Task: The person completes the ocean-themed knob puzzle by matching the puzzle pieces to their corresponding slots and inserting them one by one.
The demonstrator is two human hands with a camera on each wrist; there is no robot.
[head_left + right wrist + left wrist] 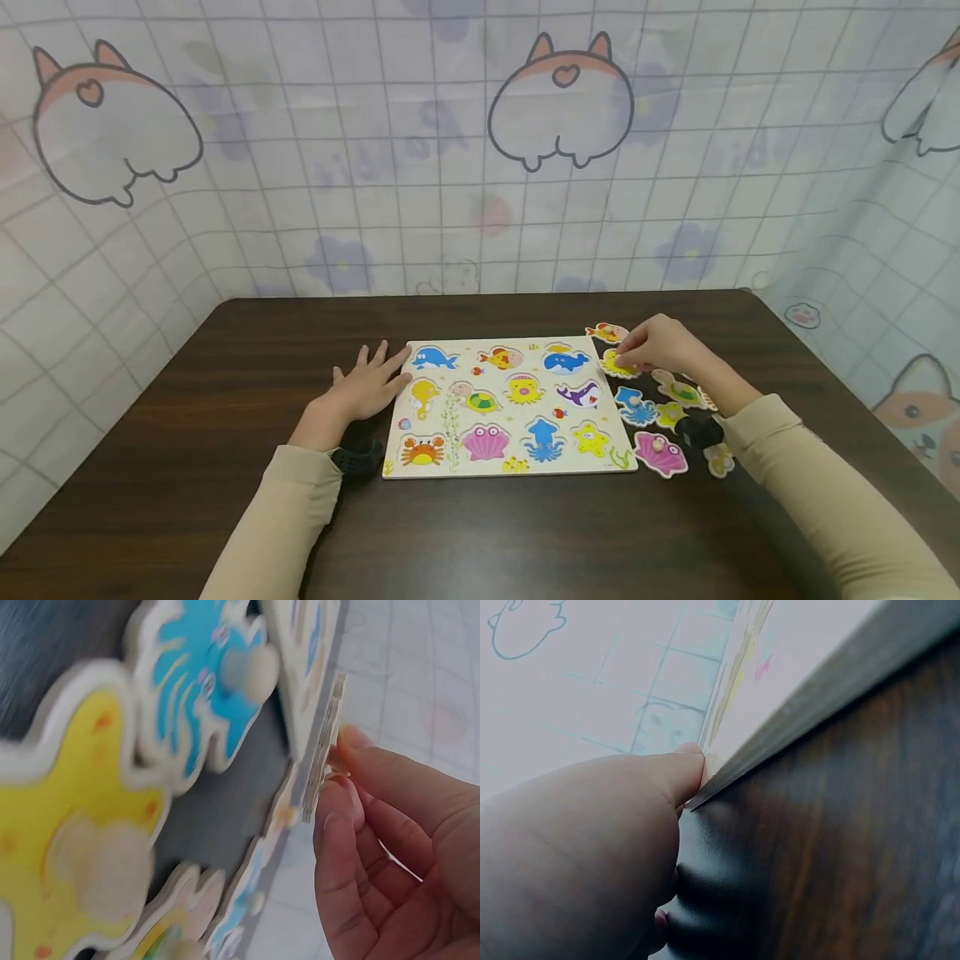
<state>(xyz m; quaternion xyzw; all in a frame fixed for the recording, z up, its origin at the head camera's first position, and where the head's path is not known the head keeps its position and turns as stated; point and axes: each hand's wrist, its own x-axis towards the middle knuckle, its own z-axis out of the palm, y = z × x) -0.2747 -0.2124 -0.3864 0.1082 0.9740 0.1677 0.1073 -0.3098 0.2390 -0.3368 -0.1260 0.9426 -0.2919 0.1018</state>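
A white puzzle board (pixel 450 417) printed with sea animals lies on the dark table. My left hand (pixel 367 387) rests on the table at the board's upper left corner with fingers spread, its thumb touching the edge, as the left wrist view also shows. Past the board's right side, my right hand (pixel 660 346) pinches a yellow octopus piece (pixel 617 363) between thumb and finger. The right wrist view shows that piece (pixel 325 750) edge-on, off the table, its knob mostly hidden by the fingertips.
Several knobbed pieces lie right of the board: a fish (pixel 607 332), a blue squid (pixel 635 407), a yellow starfish (pixel 670 414), a green turtle (pixel 681 392) and a pink shell (pixel 660 454). Others are partly hidden under the right forearm. A patterned curtain (pixel 450 167) hangs behind the table.
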